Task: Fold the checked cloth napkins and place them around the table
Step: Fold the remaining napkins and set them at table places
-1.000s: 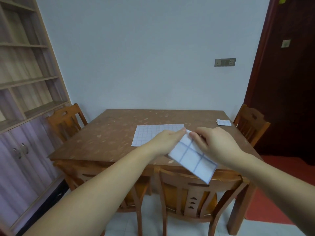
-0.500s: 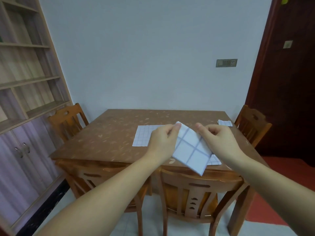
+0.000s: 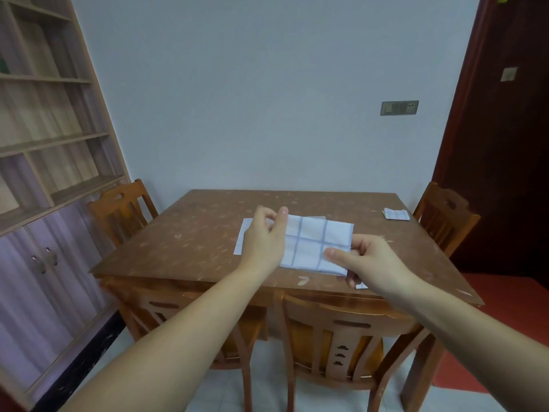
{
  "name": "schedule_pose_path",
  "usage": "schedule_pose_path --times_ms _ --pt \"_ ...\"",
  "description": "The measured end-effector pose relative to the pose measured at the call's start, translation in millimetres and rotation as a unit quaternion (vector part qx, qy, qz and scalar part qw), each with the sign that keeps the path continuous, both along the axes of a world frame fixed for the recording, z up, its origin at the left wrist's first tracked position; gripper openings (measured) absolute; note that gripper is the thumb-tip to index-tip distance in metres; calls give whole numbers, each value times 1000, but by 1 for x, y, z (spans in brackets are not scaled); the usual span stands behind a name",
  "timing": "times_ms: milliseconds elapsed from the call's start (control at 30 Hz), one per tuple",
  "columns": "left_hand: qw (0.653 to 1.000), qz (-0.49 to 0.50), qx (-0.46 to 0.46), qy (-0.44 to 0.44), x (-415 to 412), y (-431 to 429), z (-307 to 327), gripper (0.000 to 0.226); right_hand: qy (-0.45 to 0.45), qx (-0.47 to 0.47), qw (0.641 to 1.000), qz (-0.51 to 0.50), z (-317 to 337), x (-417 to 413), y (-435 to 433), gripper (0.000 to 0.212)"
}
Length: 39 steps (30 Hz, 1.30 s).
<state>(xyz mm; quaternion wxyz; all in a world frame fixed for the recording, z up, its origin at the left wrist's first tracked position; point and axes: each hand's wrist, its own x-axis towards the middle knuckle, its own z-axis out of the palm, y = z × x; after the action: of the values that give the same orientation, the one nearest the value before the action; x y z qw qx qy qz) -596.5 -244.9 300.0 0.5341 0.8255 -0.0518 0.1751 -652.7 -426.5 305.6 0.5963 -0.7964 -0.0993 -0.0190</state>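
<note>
Both arms reach forward. Left hand (image 3: 263, 237) pinches napkin (image 3: 315, 245) at its far left corner. Right hand (image 3: 372, 263) pinches its near right corner, thumb on top. Napkin is white with blue checks, folded, held just over the table (image 3: 184, 233), above a flat napkin (image 3: 243, 240).

Two bare forearms reach forward, angling in toward each other. The left hand (image 3: 264, 242) shows its back, with thumb and forefinger pinching a corner of a folded napkin (image 3: 312, 242) at its fingertips. The right hand (image 3: 371, 263) grips the napkin's opposite edge, thumb on top and fingers curled underneath.
</note>
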Motion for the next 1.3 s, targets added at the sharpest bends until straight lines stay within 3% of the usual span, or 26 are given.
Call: schedule_pose_path --times_ms 133,200,267,367,500,733,833,900,1033,1233,1300 --pt "976 -41 171 -124 0 7 6 30 21 -101 993 54 0 8 -2 13" --pt "962 -87 242 -94 1 5 7 46 24 -130 988 78 0 12 0 15" --pt "959 -119 251 -51 4 6 4 57 35 -145 985 87 0 17 0 20" --pt "972 -128 197 -22 11 12 -6 59 61 -148 984 75 -4 26 0 30" --pt "981 -110 156 24 25 28 -14 60 112 -87 987 74 -11 39 10 21" --pt "947 -226 134 186 53 71 -20 59 138 -106 979 109 -5 70 35 19" --pt "938 -258 74 218 72 97 -17 56 122 -91 985 86 -4 89 56 19" --pt "953 -230 21 196 91 114 -16 60 121 -36 990 61 -3 105 78 25" --pt "971 -189 -63 134 117 142 -12 47 198 96 972 81 -14 132 138 48" --pt "967 -103 -171 159 149 199 -29 47 218 120 966 67 -31 168 206 15" --pt "966 -61 -184 171 157 217 -37 43 213 112 968 72 -31 181 221 14"
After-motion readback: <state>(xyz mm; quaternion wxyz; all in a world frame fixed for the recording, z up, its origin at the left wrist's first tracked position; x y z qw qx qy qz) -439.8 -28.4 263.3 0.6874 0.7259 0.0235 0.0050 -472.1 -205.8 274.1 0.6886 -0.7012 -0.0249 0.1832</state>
